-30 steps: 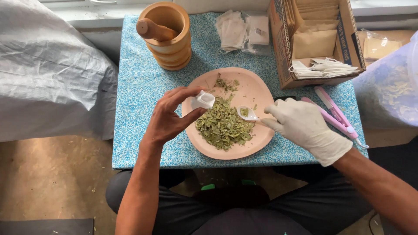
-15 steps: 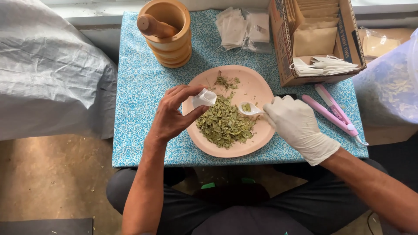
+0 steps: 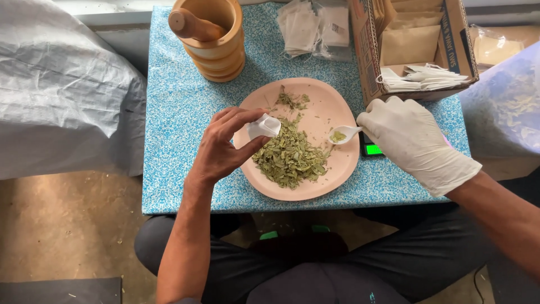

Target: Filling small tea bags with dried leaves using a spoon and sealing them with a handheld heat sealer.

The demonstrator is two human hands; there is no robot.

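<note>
One white sachet [image 3: 263,125] pinched in left hand [image 3: 222,149]; gloved right hand [image 3: 410,141] grips one spoon [image 3: 343,135]

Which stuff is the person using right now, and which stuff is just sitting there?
In use:
left hand holding a small white pouch
gloved right hand holding a white spoon
pink plate of dried green leaves

Just sitting there:
wooden mortar and pestle
pile of empty pouches
cardboard box
</note>
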